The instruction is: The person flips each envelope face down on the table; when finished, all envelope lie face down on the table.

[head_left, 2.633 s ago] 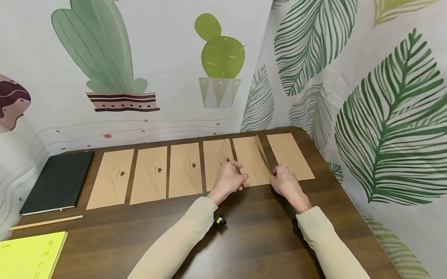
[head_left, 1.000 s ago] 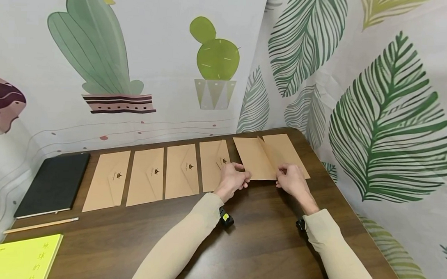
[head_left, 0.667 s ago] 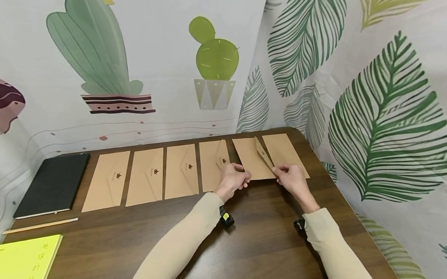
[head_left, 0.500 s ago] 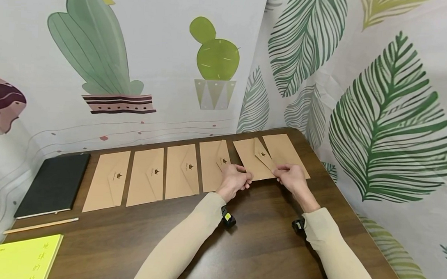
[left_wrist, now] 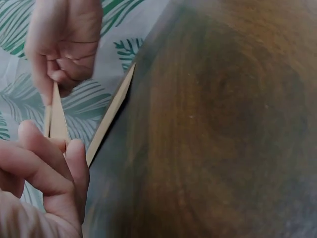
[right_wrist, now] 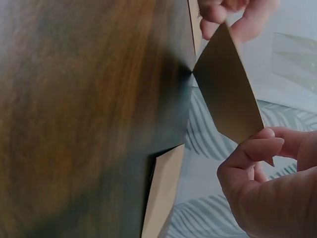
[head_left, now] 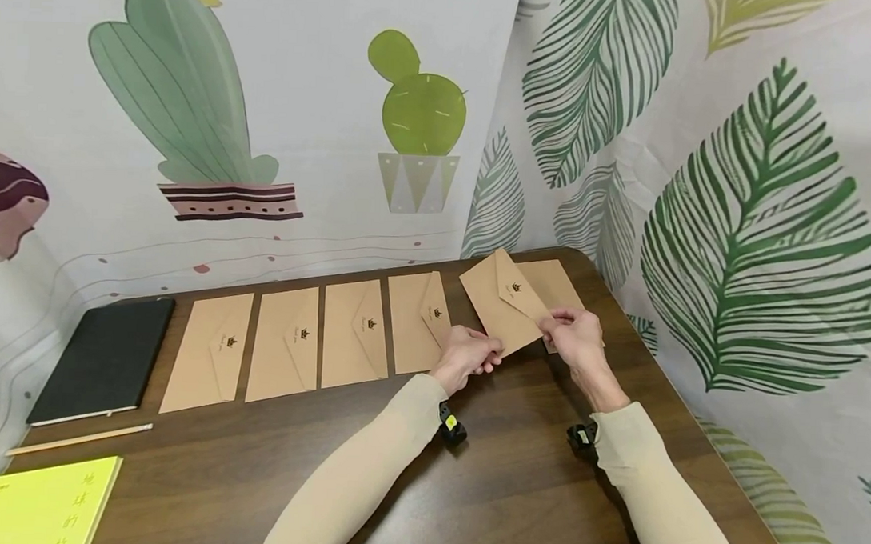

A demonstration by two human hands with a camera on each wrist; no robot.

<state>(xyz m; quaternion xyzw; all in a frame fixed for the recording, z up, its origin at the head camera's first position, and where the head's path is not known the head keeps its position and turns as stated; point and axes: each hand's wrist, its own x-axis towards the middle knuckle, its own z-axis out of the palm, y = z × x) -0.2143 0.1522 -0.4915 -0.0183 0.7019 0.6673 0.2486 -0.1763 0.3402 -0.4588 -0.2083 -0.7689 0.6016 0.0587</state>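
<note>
Both hands hold a kraft-paper envelope [head_left: 497, 312] at the right of the row, lifted and tilted off the table. Its pointed flap, printed with a small crown and lettering, lies folded over the front. My left hand [head_left: 467, 355] pinches its near lower corner. With thumb and fingertips, my right hand [head_left: 579, 339] pinches its right side by the flap's edge. The right wrist view shows the envelope's plain back [right_wrist: 229, 87] between the two hands. Another plain envelope [head_left: 550, 282] lies partly hidden behind the held one and the right hand.
Several crown-printed envelopes [head_left: 354, 341] lie in a row to the left on the dark wooden table [head_left: 515, 475]. Beyond them are a black notebook [head_left: 104, 356], a pencil [head_left: 80, 439] and a yellow book [head_left: 46, 498]. A patterned wall covering [head_left: 326, 100] rises behind the table.
The envelope's flap, standing up earlier, has come down over the front. Both hands have since raised the envelope from the table and tilted it, the left hand shifting slightly right.
</note>
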